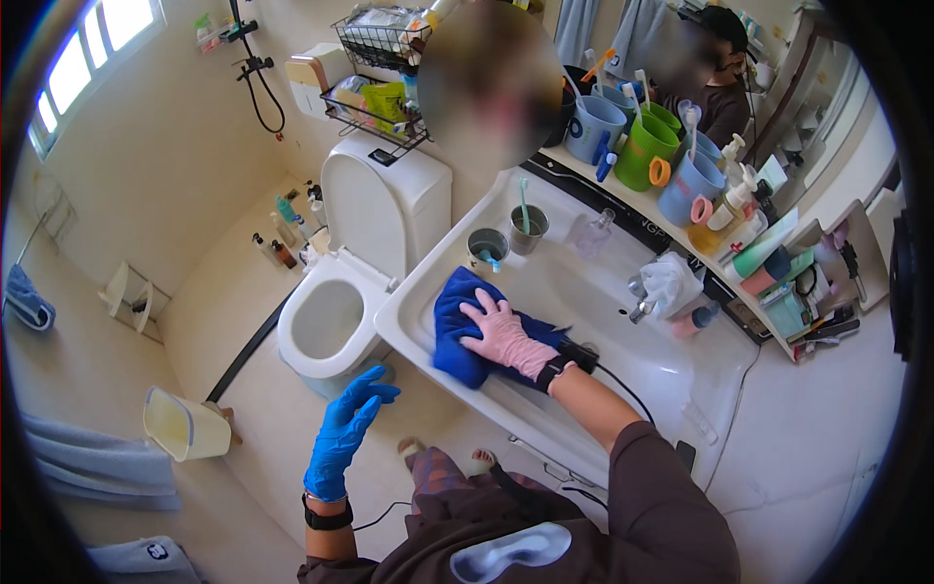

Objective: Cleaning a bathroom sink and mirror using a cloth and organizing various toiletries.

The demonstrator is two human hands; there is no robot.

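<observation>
In a pink rubber glove, my right hand (508,336) presses down on a dark blue cloth (457,326), fingers spread over it. The cloth lies bunched on the left end of the white sink (413,316), partly draped toward the basin. Just beyond it stand two grey cups; the nearer cup (484,248) has a light blue toothbrush in it, the other cup (528,231) a green toothbrush (524,200). My left hand (347,428), in a blue glove, hangs in the air left of the sink, holding nothing, its fingers apart.
Left of the sink is a white toilet (336,316) with its lid up. A clear bottle (593,234) and a faucet (640,300) sit at the sink's back. Cups and bottles crowd the shelf (623,190) behind. A cream bin (190,425) stands on the floor.
</observation>
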